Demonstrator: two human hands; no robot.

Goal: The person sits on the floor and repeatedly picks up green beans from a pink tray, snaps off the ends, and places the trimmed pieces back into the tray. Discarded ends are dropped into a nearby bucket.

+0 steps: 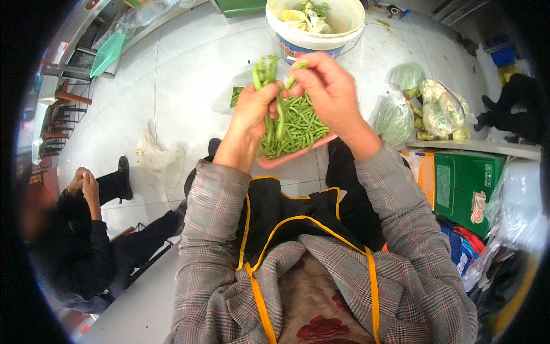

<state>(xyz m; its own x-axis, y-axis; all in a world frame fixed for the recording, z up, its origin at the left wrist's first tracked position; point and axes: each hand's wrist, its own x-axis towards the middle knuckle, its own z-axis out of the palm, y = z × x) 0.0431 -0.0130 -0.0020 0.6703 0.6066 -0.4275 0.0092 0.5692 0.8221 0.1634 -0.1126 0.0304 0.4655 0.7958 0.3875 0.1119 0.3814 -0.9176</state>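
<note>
My left hand is closed around a bunch of long green beans, whose ends stick out above and below the fist. To its right, my right hand pinches short bean pieces between thumb and fingers. Below both hands lies a pink plastic tray, heaped with short cut green beans. Just beyond my hands is a white bucket with leafy vegetable scraps in it. The tray's far side is hidden by my hands.
Bagged vegetables lie on the floor at right, near a green carton. A thin plastic bag lies on the tiles at left. Another person sits at far left, hands together. A green basket is at upper left.
</note>
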